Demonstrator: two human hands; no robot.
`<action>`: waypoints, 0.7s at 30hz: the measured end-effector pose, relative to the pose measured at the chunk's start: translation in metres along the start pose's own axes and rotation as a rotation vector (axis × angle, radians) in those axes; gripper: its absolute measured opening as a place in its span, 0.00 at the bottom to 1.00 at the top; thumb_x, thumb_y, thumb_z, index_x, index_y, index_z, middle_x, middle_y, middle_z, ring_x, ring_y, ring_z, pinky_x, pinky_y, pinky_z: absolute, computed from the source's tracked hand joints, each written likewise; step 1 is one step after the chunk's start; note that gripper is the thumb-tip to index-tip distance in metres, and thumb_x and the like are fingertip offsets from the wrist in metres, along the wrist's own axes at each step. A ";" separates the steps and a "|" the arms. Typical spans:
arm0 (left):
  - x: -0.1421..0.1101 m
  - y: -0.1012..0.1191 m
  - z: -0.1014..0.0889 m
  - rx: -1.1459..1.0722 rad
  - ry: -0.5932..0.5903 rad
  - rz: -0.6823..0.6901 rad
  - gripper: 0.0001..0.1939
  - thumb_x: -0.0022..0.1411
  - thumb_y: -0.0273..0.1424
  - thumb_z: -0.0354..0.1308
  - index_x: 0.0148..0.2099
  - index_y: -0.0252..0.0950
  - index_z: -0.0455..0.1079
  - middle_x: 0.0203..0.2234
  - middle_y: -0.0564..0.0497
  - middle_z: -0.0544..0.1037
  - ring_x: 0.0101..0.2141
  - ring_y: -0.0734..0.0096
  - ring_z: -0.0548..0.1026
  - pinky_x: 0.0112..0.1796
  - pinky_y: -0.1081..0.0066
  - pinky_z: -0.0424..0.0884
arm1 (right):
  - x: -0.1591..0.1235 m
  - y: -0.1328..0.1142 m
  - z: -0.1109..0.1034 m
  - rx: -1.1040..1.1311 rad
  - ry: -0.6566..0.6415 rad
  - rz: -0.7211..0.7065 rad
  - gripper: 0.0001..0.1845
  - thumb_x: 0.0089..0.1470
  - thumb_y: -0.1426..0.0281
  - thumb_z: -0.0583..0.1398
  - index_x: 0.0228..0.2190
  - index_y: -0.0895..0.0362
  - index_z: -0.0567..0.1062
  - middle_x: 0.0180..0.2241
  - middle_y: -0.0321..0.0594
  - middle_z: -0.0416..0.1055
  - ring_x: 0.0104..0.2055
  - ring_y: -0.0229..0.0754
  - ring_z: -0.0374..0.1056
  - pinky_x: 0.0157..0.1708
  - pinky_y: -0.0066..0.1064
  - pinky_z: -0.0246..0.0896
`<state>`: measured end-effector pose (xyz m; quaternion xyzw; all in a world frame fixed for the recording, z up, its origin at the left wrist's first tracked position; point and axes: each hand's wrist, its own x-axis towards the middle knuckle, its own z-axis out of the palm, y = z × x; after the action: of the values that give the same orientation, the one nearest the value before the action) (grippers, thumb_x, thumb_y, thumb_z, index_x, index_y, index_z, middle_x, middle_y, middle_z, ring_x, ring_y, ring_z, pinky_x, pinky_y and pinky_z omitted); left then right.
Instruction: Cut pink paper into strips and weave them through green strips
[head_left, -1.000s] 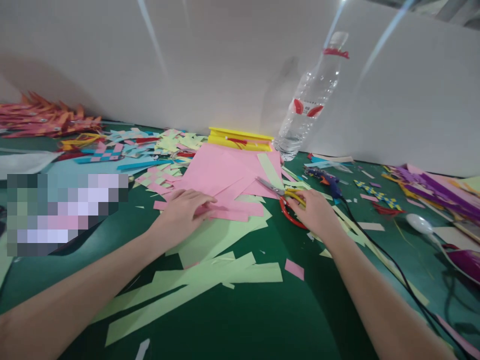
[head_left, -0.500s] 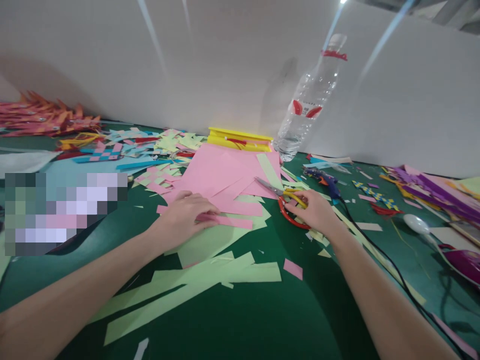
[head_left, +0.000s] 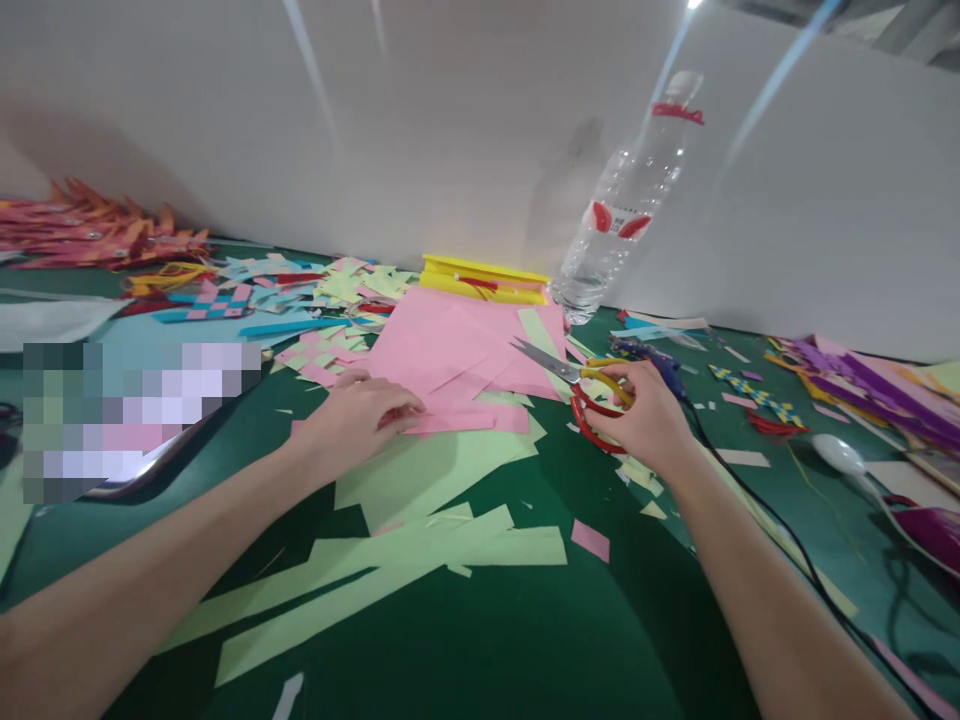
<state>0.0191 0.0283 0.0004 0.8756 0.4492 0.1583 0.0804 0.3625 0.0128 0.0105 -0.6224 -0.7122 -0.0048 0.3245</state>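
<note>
My right hand (head_left: 651, 408) grips the scissors (head_left: 574, 372) by their handles, one yellow and one red. Their blades point up and left, a little apart, over the pink paper sheet (head_left: 457, 340). At the left, my left hand (head_left: 361, 418) curls its fingers and thumb at the end of a pink paper strip (head_left: 457, 421). That strip lies across other pink paper, above a pale green sheet (head_left: 427, 470). Several pale green strips (head_left: 442, 545) cross each other nearer to me, beside a small pink scrap (head_left: 591, 540).
A tilted plastic bottle (head_left: 626, 200) leans against the wall by a yellow folded piece (head_left: 487, 280). A glue gun (head_left: 660, 362) with a black cord lies at the right, near a white spoon (head_left: 840, 453). Paper scraps (head_left: 322, 355) crowd the back left, near a pixelated patch.
My right hand has picked the scissors up slightly, and the red handle shows more. My left hand has shifted left and up with the pink strip.
</note>
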 end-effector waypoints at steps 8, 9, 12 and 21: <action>-0.003 0.008 -0.001 -0.008 0.115 0.006 0.19 0.63 0.44 0.51 0.49 0.38 0.69 0.43 0.47 0.78 0.45 0.57 0.73 0.50 0.55 0.60 | -0.003 -0.007 -0.013 0.048 -0.298 -0.187 0.25 0.43 0.65 0.63 0.44 0.55 0.65 0.49 0.50 0.64 0.51 0.53 0.64 0.48 0.44 0.62; -0.004 0.011 0.000 -0.016 0.103 0.021 0.20 0.63 0.45 0.50 0.50 0.38 0.69 0.46 0.46 0.76 0.48 0.56 0.71 0.51 0.55 0.61 | -0.003 -0.007 -0.015 0.043 -0.330 -0.207 0.25 0.43 0.66 0.63 0.44 0.55 0.65 0.49 0.50 0.65 0.52 0.54 0.64 0.49 0.44 0.60; -0.006 0.020 0.005 -0.054 0.050 0.134 0.21 0.67 0.42 0.48 0.56 0.37 0.64 0.53 0.45 0.72 0.54 0.57 0.66 0.53 0.58 0.61 | -0.003 -0.007 -0.017 0.025 -0.398 -0.250 0.25 0.42 0.66 0.64 0.44 0.55 0.66 0.50 0.48 0.66 0.53 0.54 0.63 0.53 0.47 0.57; -0.010 0.029 0.007 -0.072 -0.133 0.307 0.26 0.69 0.41 0.46 0.67 0.45 0.50 0.63 0.51 0.60 0.61 0.65 0.58 0.61 0.63 0.52 | -0.003 -0.010 -0.016 0.099 -0.499 -0.288 0.22 0.46 0.66 0.63 0.45 0.52 0.69 0.51 0.44 0.67 0.54 0.51 0.63 0.55 0.47 0.55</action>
<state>0.0382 0.0034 0.0005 0.9390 0.2980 0.1264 0.1161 0.3611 0.0019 0.0255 -0.4802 -0.8505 0.1371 0.1655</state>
